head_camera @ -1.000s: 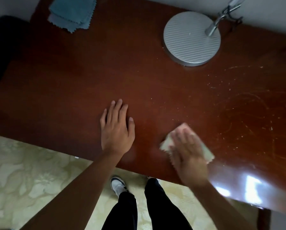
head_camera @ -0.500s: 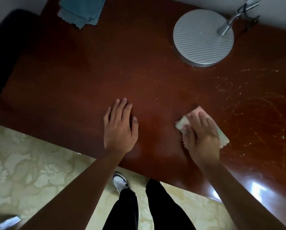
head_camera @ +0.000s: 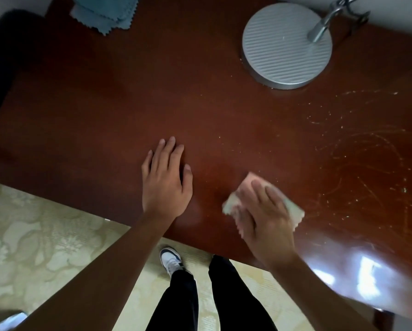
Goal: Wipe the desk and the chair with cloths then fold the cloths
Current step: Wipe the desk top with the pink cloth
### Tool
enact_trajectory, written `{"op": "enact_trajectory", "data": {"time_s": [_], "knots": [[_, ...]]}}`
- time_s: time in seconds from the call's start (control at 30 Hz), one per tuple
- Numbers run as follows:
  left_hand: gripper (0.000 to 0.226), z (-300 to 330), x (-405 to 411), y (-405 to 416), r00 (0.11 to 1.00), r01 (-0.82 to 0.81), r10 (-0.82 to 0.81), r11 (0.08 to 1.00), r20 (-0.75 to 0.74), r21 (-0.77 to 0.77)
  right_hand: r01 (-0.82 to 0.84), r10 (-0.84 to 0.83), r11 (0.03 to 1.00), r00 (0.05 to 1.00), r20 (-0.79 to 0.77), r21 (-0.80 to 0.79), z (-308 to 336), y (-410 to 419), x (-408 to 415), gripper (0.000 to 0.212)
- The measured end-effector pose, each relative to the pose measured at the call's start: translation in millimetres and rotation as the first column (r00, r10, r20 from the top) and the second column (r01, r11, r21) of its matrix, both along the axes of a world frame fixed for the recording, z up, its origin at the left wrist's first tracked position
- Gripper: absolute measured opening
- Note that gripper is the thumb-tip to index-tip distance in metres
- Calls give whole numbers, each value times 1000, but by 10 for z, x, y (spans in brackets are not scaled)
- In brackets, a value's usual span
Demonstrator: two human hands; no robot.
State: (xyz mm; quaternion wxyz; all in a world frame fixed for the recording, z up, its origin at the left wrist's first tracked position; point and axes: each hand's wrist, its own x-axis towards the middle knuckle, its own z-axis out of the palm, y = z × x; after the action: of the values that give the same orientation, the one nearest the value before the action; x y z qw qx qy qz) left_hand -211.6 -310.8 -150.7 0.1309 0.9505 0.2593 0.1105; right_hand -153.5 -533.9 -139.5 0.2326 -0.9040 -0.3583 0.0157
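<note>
A dark red desk is seen from above, with a pale patterned floor below its near edge. A small light cloth is pressed flat on the desk under the right hand, whose fingers are spread over it, close to the near edge. The left hand is laid open and flat on the bare wood, with nothing held. The job looks only partly done: pale crumbs and streaks are left on the right side, and a blue cloth is lying folded at the far edge. A dark shape at the far left may be the chair, but it cannot be told. Lots of open room is left in the middle. A round lamp base is in the way at the back.
</note>
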Motion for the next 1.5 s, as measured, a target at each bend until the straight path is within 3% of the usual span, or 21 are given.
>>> {"op": "enact_trajectory", "data": {"time_s": [0.07, 0.23, 0.4, 0.57, 0.7, 0.77, 0.9, 1.0, 1.07, 1.13, 1.2, 1.23, 1.27, 1.33, 1.4, 1.5], "knots": [[44, -1, 3, -3, 1000, 0, 0, 1000, 5, -1, -34, 34, 999, 999, 28, 22, -20, -159, -50, 33], [43, -10, 19, 9, 1000, -4, 4, 1000, 6, 13, 150, -150, 989, 986, 78, 0, -18, 200, 504, 34], [43, -15, 6, 4, 1000, 1, -2, 1000, 11, 12, 42, -43, 999, 998, 46, 17, 42, -167, 5, 35], [43, -9, 9, 5, 1000, -3, 3, 1000, -3, 15, 135, -136, 991, 988, 79, 19, -24, 180, 445, 32], [44, -13, 6, -2, 1000, 9, -9, 1000, 4, -1, 63, -63, 997, 998, -15, 36, 55, -149, -70, 38], [44, -11, 14, 9, 1000, -2, 2, 1000, 4, 12, 17, -17, 1000, 1000, -7, 25, 28, -95, 102, 39], [44, -8, 6, -2, 1000, 3, -3, 1000, -10, 0, 127, -127, 992, 992, 11, 9, -59, 321, 726, 31], [44, -8, -2, -2, 1000, 8, -8, 1000, -8, 12, -12, 14, 999, 998, -60, 37, -34, 190, 301, 39], [44, -13, 2, 2, 1000, 8, -7, 1000, -8, 23, -159, 163, 985, 984, -67, 65, -22, -30, -85, 31], [44, -19, -4, -3, 1000, 11, -11, 999, -5, 34, -340, 339, 939, 940, 32, 44, -33, -142, -77, 25], [44, -16, 5, -5, 1000, 18, -18, 999, 3, 37, -307, 302, 943, 952, 59, 127, -92, -38, 297, 36], [44, -17, 7, 1, 1000, 17, -17, 999, 6, 38, -170, 169, 959, 985, 21, 227, -144, 29, 561, 50], [44, -16, 17, 6, 1000, 12, -13, 999, 9, 38, -85, 75, 970, 996, 50, 229, -79, 117, 841, 50], [44, -14, 4, -7, 1000, 10, -10, 999, -3, 39, -28, 26, 994, 1000, 16, 105, 19, 243, 1011, 28], [44, -10, -3, -10, 1000, 9, -9, 999, -8, 32, -88, 88, 996, 996, 4, -11, 21, 109, 718, 32], [45, -8, 9, -5, 1000, 1, 0, 1000, -13, 23, -225, 226, 974, 973, -49, 21, -9, -217, 303, 32]]}}
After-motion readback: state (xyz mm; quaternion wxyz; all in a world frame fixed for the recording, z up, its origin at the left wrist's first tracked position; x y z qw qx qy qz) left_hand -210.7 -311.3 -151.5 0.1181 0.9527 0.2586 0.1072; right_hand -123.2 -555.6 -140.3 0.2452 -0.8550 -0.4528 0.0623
